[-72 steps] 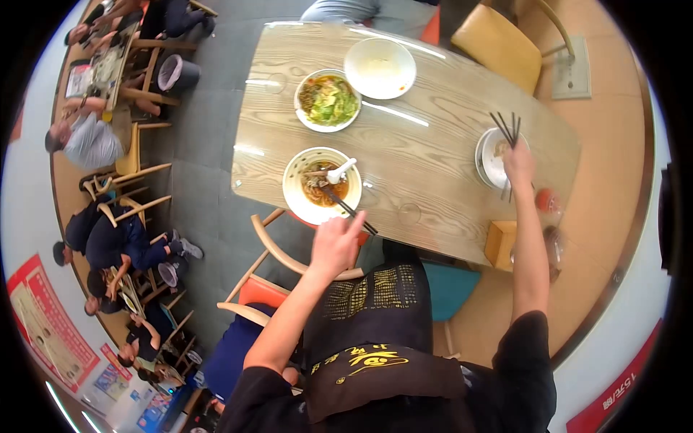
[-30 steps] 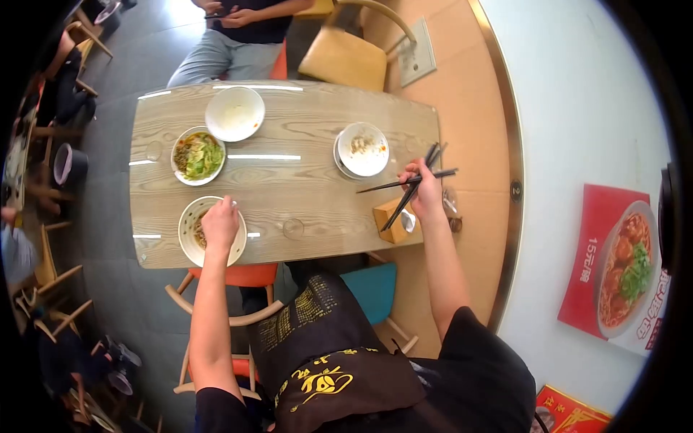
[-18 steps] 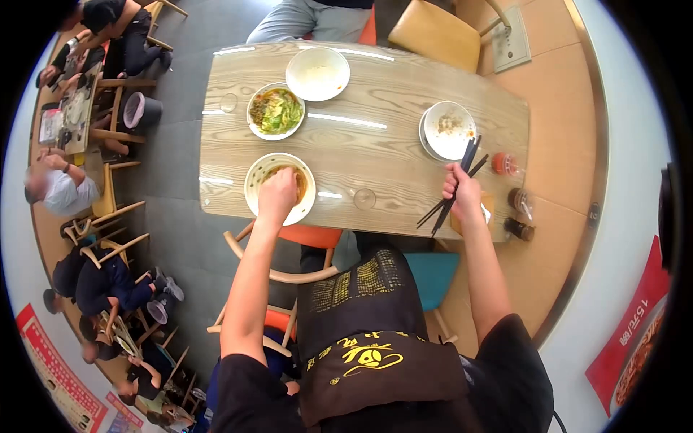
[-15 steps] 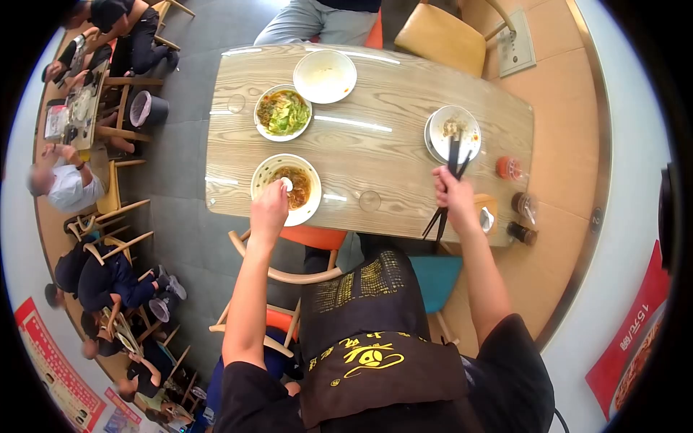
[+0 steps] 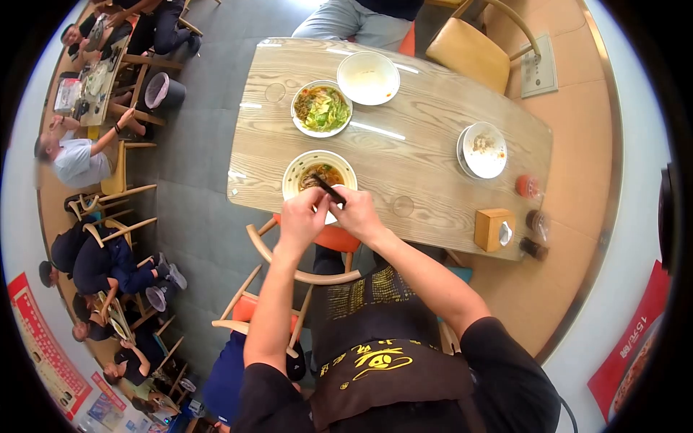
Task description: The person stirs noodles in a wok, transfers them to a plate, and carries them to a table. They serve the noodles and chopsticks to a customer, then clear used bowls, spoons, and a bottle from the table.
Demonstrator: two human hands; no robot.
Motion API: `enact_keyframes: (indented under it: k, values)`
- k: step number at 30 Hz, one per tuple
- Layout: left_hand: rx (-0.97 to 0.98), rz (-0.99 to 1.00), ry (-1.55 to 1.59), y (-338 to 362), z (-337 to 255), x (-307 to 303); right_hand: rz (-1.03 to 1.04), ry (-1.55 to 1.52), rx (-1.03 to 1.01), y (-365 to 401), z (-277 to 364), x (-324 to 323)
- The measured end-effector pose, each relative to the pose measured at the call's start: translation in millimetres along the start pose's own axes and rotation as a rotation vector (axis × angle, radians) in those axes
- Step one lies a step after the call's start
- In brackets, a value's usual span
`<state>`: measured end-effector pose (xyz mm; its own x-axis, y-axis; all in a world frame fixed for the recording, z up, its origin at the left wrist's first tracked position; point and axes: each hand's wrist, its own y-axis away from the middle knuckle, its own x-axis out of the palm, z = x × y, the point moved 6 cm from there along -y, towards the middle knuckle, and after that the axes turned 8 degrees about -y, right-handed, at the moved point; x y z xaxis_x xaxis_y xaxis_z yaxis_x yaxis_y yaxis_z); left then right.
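Note:
My left hand [image 5: 302,219] and my right hand [image 5: 359,214] meet over the near rim of a noodle bowl [image 5: 292,177] with broth and toppings. Dark chopsticks [image 5: 330,189] point from my right hand's closed fingers into the bowl. My left fingers are pinched together beside them; what they hold is hidden. Further back stand a bowl of greens and minced topping [image 5: 322,110] and a large white bowl [image 5: 369,77] with only traces inside. To the right, stacked white bowls [image 5: 484,150] contain some food scraps.
A wooden tissue box [image 5: 494,229] and condiment jars [image 5: 528,187] stand along the table's right side by the wall. A wooden chair [image 5: 303,278] is at the near edge. One person sits across the table [image 5: 346,22]; several others sit at left.
My right hand has brought the chopsticks left from the stacked bowls to the noodle bowl. My left hand has drawn back to the near rim, and the white spoon no longer shows clearly.

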<state>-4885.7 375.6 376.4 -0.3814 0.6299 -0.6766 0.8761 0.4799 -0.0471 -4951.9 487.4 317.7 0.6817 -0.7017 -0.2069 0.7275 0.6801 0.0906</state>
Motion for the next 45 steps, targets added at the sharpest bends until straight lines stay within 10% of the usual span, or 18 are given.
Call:
enact_keyframes:
  k: [4,10,18,31,45]
  values:
    - [-0.498,-0.095,0.515,-66.5,86.4,-15.0,-0.125,-0.291,0.290,4.3,-25.4,-19.0]
    - [-1.025,0.421,0.592,-129.4,208.4,86.9,-0.227,-0.442,0.415,24.4,-24.0,-43.4]
    - [-1.052,0.151,0.734,-138.2,230.6,113.9,-0.312,-0.508,0.401,39.8,-31.7,-55.2]
    - [-0.790,0.295,0.608,-116.3,170.6,19.8,-0.319,-0.519,0.303,33.4,15.7,-86.4]
    - [-0.838,0.376,0.749,33.2,152.8,-10.0,0.147,-0.672,0.601,39.0,-6.6,-35.0]
